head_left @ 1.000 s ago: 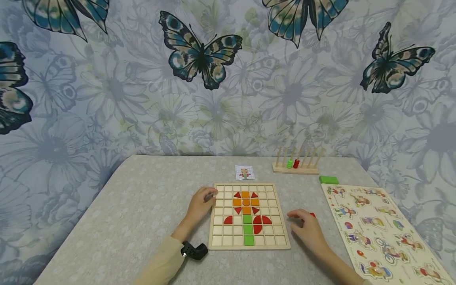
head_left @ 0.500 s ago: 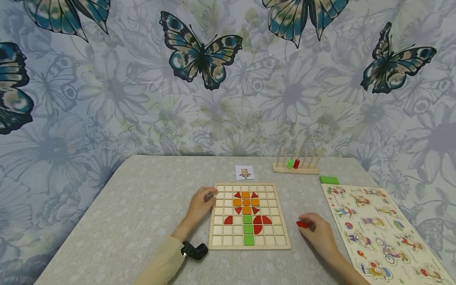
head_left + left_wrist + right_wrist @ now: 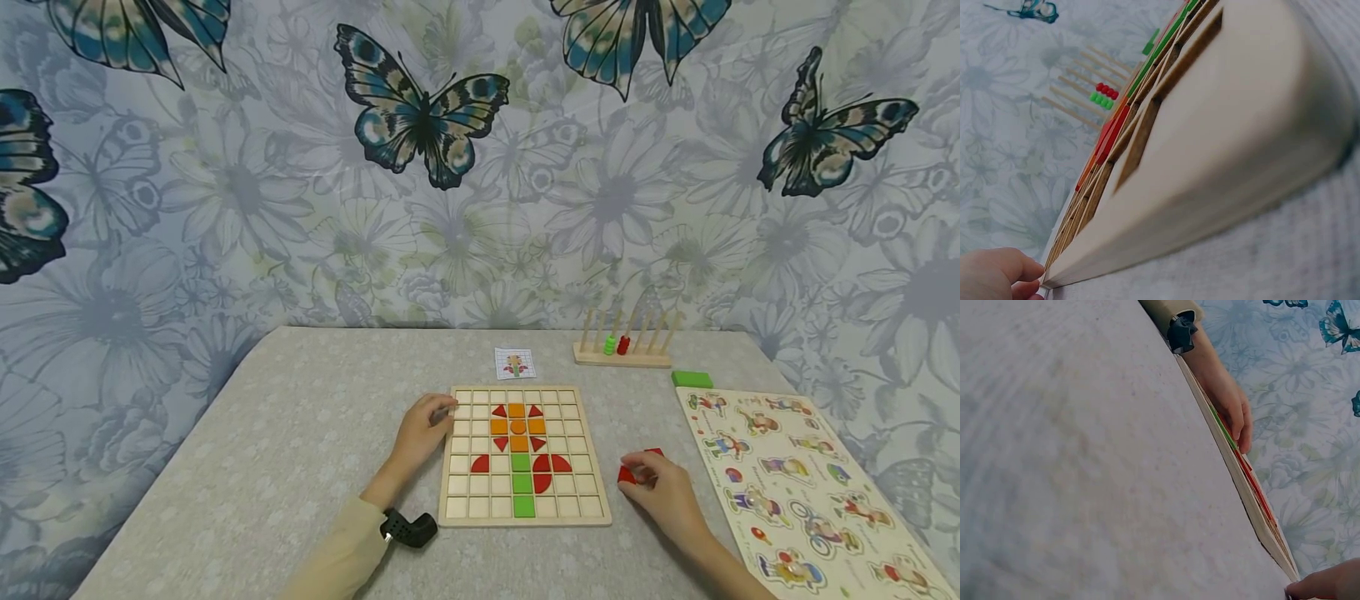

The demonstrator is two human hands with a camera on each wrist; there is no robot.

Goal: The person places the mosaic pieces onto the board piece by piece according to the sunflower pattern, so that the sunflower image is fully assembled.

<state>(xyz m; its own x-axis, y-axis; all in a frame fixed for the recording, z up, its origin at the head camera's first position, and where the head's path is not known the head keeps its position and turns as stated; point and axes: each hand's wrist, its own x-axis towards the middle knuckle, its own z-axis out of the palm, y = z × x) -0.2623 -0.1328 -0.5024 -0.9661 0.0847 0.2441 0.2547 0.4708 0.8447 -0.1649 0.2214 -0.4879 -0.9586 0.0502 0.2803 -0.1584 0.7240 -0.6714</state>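
Moved since half a second ago: right hand, shifted slightly toward the grid board, with the red piece now showing more fully at its fingertips; a second ago the hand lay flatter and the piece was mostly hidden behind it.

Table: grey speckled surface, unchanged.

Picture puzzle board: flat at the table's right side, unchanged.

Grid board: wooden, centre of table, bearing a flower pattern of red, orange and green tiles; position unchanged.

Left hand: rests against the grid board's left edge, fingers curled over its rim at the upper corner; same place as before.

Right hand: fingers curled round the red piece, pinching it just off the grid board's right edge, low over the table; whether it touches the table cannot be told.

Peg rack: far side of table, with green and red beads.

Green block: near the puzzle board's far corner.

Pattern card: beyond the grid board.
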